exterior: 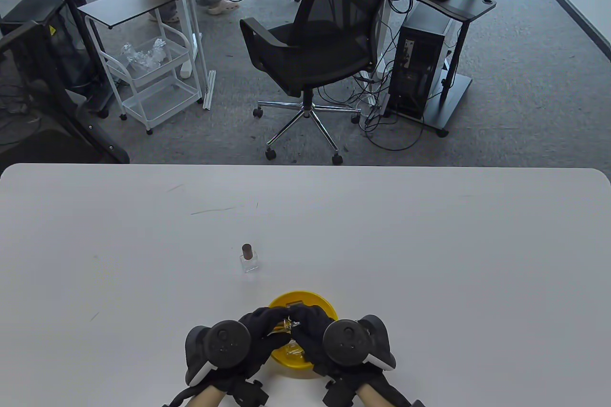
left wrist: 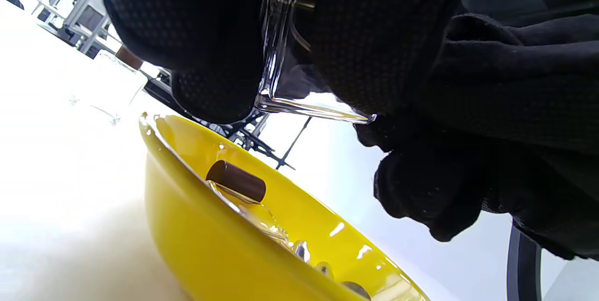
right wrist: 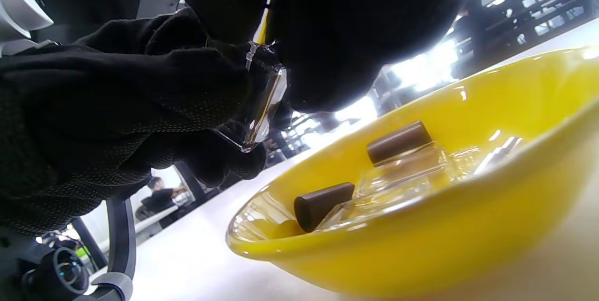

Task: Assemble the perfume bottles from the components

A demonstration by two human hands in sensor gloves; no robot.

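Glass perfume bottle [left wrist: 285, 57] held by left hand [exterior: 255, 330] and right hand [exterior: 310, 326], both closed around it, above yellow bowl [exterior: 296, 299].

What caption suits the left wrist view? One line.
Gloved fingers hold a clear glass bottle above a yellow bowl of parts.

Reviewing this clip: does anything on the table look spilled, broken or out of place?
Nothing stands out. One capped bottle stands upright on the table. Both hands hold a clear glass bottle above the yellow bowl, where brown caps and glass parts lie loose inside. No spill or breakage shows.
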